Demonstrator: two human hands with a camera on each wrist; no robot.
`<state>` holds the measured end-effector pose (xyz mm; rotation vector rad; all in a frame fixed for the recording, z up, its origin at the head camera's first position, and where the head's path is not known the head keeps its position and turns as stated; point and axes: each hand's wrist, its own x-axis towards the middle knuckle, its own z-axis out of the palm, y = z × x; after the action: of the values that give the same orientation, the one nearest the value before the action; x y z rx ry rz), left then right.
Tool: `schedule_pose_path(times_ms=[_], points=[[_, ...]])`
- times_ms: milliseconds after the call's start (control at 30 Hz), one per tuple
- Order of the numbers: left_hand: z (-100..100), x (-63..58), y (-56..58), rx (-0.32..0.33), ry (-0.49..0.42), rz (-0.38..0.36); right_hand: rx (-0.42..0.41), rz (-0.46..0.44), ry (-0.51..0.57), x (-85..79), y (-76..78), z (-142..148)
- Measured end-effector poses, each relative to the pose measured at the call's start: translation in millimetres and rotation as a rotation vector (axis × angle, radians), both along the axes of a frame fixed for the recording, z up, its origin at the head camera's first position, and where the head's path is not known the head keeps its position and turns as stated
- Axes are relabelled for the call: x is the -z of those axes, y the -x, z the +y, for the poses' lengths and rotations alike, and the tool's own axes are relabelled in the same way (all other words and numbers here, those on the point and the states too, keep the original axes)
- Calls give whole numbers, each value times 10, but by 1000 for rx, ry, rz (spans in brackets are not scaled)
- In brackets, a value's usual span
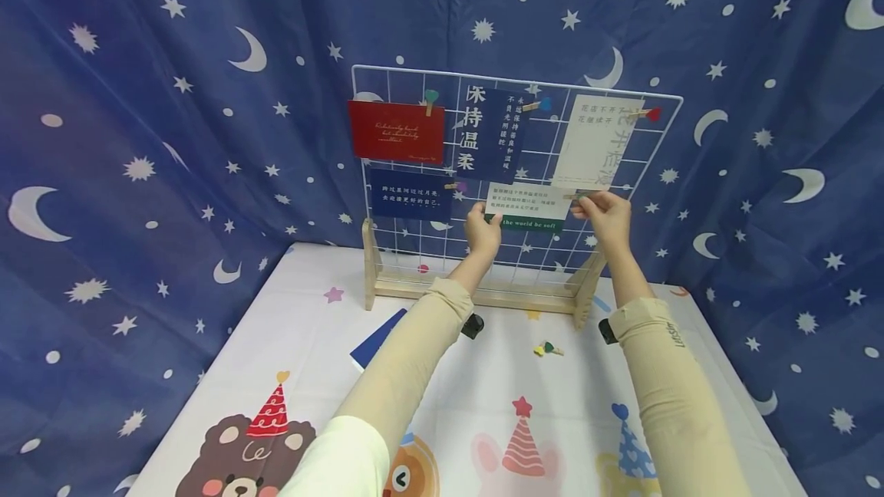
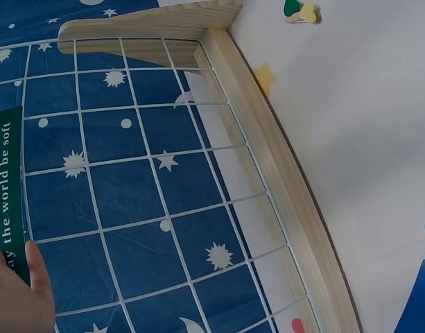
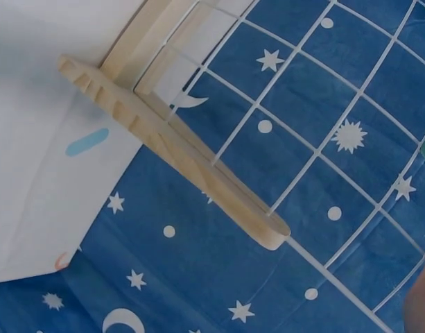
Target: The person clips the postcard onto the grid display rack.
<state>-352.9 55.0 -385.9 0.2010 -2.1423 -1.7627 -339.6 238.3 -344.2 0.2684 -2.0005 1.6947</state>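
Note:
A white card with a green lower band [image 1: 528,209] lies against the white wire grid [image 1: 476,248]. At its lower left corner my left hand [image 1: 483,233] pinches the card between thumb and fingers. The left wrist view shows this hand [image 2: 19,295] at the end of the green band [image 2: 10,187]. My right hand [image 1: 609,219] is at the card's right edge, pinching a small wooden clip [image 1: 572,196] there. Only a sliver of the right hand [image 3: 421,298] enters the right wrist view.
Clipped to the grid are a red card [image 1: 397,131], a tall blue card [image 1: 492,135], a white card [image 1: 594,140] and a small blue card [image 1: 410,194]. A wooden stand [image 1: 476,296] supports it. Spare clips [image 1: 549,348] and a blue card [image 1: 376,340] lie on the table.

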Motion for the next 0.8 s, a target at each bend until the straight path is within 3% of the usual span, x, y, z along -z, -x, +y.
schedule_pose_path(times_ms=[367,633,800], points=[[-88,20,17,-1,-33,30,80,28,136,15,-20,-123],[-139,138,-30,-44,-11,33,142,37,155,73,-117,-99],[-156,160,-84,-36,-34,42,161,44,149,130,-134,-67]])
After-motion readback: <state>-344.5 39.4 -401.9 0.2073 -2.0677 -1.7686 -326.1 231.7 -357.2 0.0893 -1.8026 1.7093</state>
